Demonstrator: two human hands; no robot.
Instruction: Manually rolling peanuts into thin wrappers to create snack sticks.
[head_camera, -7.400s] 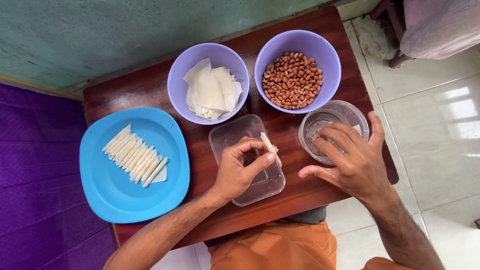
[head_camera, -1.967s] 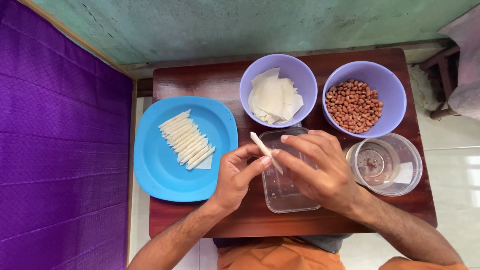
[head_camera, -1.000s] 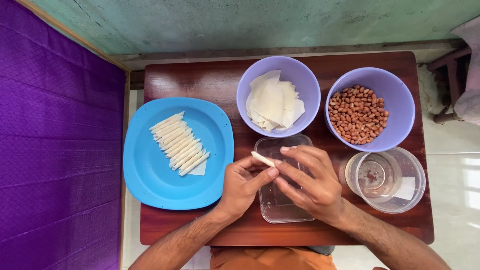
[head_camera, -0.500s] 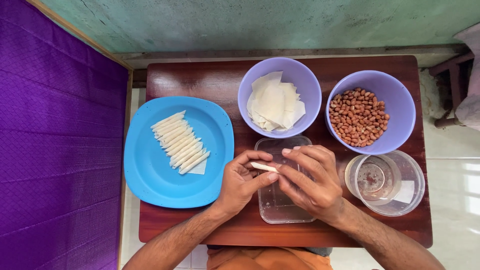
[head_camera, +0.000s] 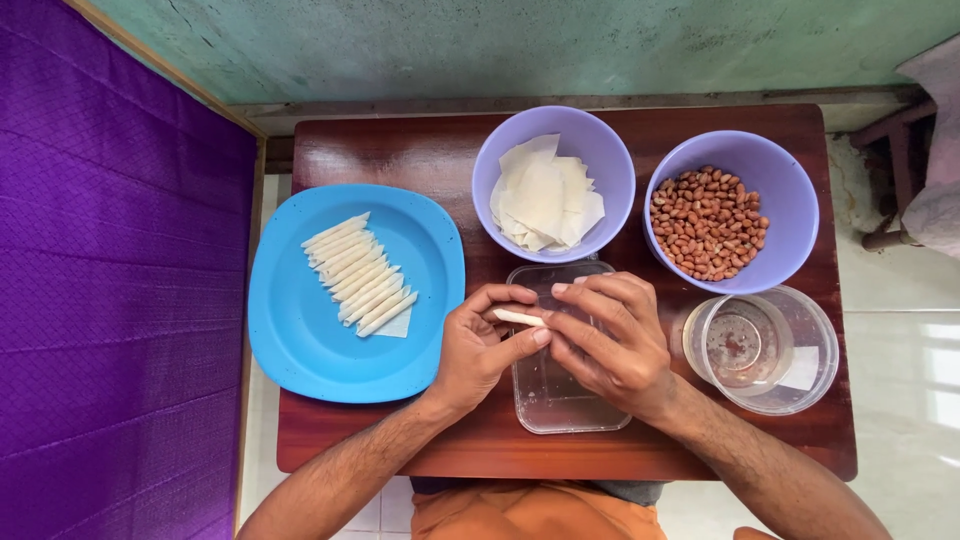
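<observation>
At the centre of the frame, the left hand (head_camera: 480, 350) and right hand (head_camera: 605, 340) pinch a small white roll (head_camera: 520, 317) between fingertips, above a clear tray (head_camera: 560, 400) (likely catching drips). Finished rolls (head_camera: 355, 272) line the blue plate (head_camera: 300, 350) at left.

Soft, even daylight fills the scene, bright without harshness. The strongest light comes from about 3 o'clock, where the pale floor tiles (head_camera: 900, 360) are nearly washed out. A glossy sheen lies on the dark wooden table (head_camera: 400, 160) toward 11 o'clock, and faint glare marks the rim of the clear round container (head_camera: 800, 330). Shadows are short and diffuse, falling just under the bowls and hands. Focus is sharp throughout, with no motion blur; slight wide-angle bending shows at the edges.
</observation>
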